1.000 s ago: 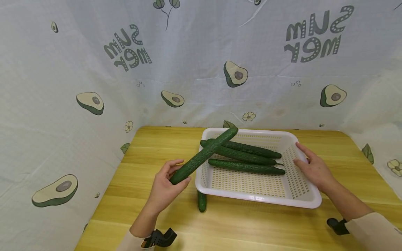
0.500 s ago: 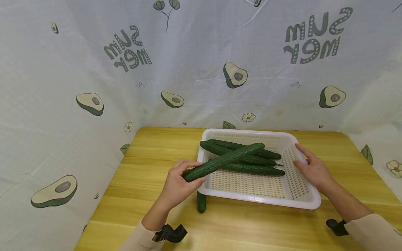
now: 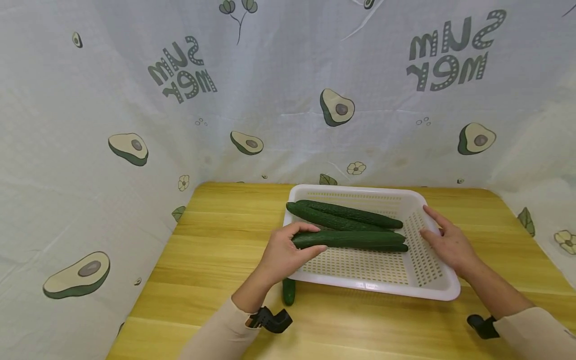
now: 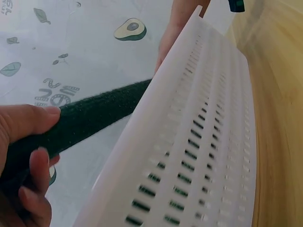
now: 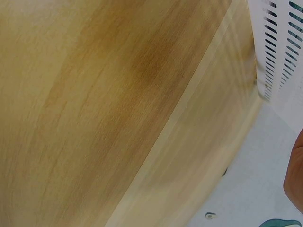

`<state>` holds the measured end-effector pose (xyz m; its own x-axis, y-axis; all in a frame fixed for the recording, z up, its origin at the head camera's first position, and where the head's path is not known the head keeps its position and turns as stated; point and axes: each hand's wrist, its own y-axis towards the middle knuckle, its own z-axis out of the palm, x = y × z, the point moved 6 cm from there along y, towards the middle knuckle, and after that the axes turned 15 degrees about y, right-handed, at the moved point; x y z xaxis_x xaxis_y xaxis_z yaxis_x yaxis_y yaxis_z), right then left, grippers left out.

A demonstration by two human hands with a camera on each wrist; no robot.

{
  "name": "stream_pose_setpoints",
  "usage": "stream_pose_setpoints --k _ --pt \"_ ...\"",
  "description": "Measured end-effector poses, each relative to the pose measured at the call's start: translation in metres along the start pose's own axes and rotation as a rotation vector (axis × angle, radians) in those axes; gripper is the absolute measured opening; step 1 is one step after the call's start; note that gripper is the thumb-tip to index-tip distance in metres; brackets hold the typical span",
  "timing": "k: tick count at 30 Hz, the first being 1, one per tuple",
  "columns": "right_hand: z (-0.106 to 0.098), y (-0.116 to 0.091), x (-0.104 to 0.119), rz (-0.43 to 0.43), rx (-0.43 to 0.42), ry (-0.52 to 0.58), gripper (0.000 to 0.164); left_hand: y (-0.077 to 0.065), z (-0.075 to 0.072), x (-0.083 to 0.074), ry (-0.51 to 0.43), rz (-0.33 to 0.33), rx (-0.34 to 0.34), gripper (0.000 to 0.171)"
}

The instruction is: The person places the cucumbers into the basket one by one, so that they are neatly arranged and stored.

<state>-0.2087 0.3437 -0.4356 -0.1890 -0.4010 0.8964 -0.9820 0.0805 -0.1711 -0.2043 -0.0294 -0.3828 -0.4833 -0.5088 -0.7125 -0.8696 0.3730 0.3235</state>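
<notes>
My left hand (image 3: 284, 254) grips a dark green cucumber (image 3: 348, 239) by its left end, low over the white plastic basket (image 3: 369, 286). The cucumber now lies nearly level, pointing right. Two cucumbers (image 3: 362, 215) rest side by side behind it in the basket, and a third is mostly hidden beneath it. In the left wrist view, thumb and fingers close around the cucumber (image 4: 94, 113) near the perforated basket wall (image 4: 189, 142). My right hand (image 3: 452, 247) holds the basket's right rim, thumb on the inside. Only a sliver of that hand (image 5: 294, 177) shows in the right wrist view.
Another cucumber (image 3: 289, 292) lies on the wooden table (image 3: 234, 220), partly hidden under the basket's front left corner. A white cloth printed with avocados (image 3: 337, 107) hangs behind and to the left of the table.
My left hand has moved right, carrying its cucumber over the basket and turning it from a slant to nearly level. The right hand and basket stay almost still.
</notes>
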Motion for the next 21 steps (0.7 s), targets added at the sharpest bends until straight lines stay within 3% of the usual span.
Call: stream_pose_setpoints --k 5,13,21 --pt "0.0 0.0 0.001 -0.004 0.001 0.005 0.07 0.009 0.018 -0.008 0.052 -0.017 0.057 0.034" --pt "-0.001 -0.001 0.003 -0.01 -0.002 -0.005 0.07 0.017 0.048 -0.013 0.026 -0.145 0.138 0.035" --pt "0.0 -0.002 0.003 0.0 -0.005 -0.016 0.07 0.021 0.057 -0.008 0.035 -0.199 0.156 0.038"
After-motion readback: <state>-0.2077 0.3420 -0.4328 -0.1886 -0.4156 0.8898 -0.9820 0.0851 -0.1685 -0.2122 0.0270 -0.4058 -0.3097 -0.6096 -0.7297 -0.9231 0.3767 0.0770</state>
